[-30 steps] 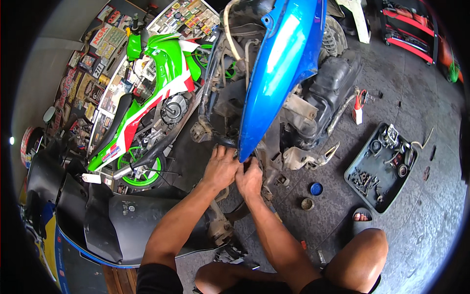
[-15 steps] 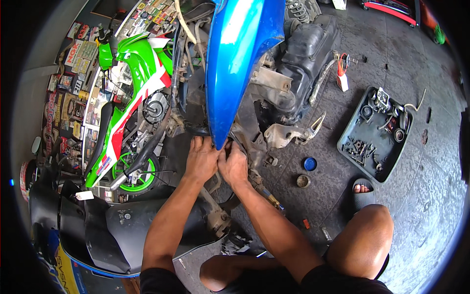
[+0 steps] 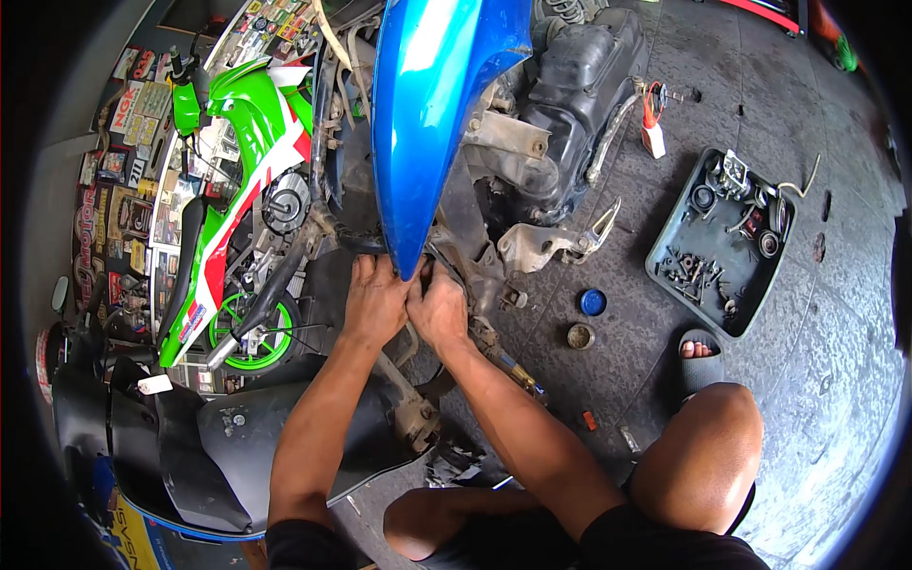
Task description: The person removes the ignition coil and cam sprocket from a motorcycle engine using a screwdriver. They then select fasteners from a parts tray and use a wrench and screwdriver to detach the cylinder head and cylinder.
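Bright, cool glare spreads over the near right floor [image 3: 836, 437], and a white streak shines along the blue panel [image 3: 427, 104]. Beneath the panel's near tip, shade hides detail, so focus there is hard to judge. Straight lines curve toward the soft black rim.

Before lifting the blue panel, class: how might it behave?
The blue panel looks like moulded plastic, so probably stiff and light. Its glossy surface may slip; its narrow tip, by the left hand and right hand, might crack.

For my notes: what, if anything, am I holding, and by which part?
Unclear: left hand and right hand meet at the blue panel, by its lower tip; grip hidden.
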Demonstrator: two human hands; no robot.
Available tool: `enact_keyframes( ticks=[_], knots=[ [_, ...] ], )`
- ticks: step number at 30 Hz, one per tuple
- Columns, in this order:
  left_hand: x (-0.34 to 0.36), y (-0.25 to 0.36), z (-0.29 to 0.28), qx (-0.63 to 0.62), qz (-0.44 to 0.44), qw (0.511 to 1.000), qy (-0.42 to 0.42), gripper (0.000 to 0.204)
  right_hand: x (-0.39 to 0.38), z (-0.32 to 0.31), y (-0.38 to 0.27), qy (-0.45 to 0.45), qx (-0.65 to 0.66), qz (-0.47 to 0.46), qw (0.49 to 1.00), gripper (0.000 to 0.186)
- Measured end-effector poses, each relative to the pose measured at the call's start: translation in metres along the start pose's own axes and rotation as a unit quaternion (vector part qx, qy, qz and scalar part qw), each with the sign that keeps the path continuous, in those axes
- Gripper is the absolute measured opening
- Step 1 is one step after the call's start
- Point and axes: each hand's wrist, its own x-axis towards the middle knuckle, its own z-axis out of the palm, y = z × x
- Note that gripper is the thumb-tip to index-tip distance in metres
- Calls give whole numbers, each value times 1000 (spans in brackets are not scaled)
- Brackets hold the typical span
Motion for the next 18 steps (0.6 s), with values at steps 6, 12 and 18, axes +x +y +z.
enact_keyframes(
  ticks=[6, 12, 18],
  knots=[
    [-1, 0, 1, -17, -28, 999, -40, 57, -1, 1, 2, -2, -2, 15, 1000, 28],
    [1, 4, -3, 7, -21, 999, -45, 52, 1, 2, 6, 8, -7, -7, 1000, 27],
    [1, 3, 2, -23, -29, 999, -28, 43, 0, 1, 1, 25, -5, -38, 999, 23]
  ],
)
